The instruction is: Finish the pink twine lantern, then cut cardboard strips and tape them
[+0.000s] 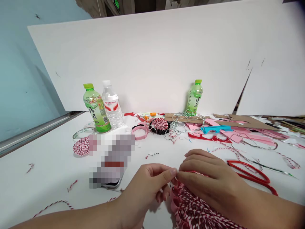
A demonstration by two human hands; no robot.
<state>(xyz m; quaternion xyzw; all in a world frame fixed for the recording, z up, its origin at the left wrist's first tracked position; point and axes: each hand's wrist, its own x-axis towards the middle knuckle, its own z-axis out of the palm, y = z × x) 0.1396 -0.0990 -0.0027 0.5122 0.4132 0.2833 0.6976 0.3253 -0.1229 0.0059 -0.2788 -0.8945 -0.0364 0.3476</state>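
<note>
A round piece of red-and-white twine (200,208) with pink loops along its edge lies at the bottom, right of centre. My left hand (152,181) is at its upper left edge, thumb and index finger pinched together; what they hold is too small to name. Over the top of the twine piece lies my right hand (209,175), palm down, fingers together and their tips meeting the left fingertips. Its palm side and whatever is under it are hidden. A red-and-white twine strand (53,203) curves across the lower left, partly behind my left forearm.
Two bottles (97,108) (113,108) stand at the back left, another bottle (194,98) at the back. A blurred phone (116,159), twine ball (81,146), black-edged twine disc (160,125), red scissors (252,173) and pink and blue strips (216,128) lie around.
</note>
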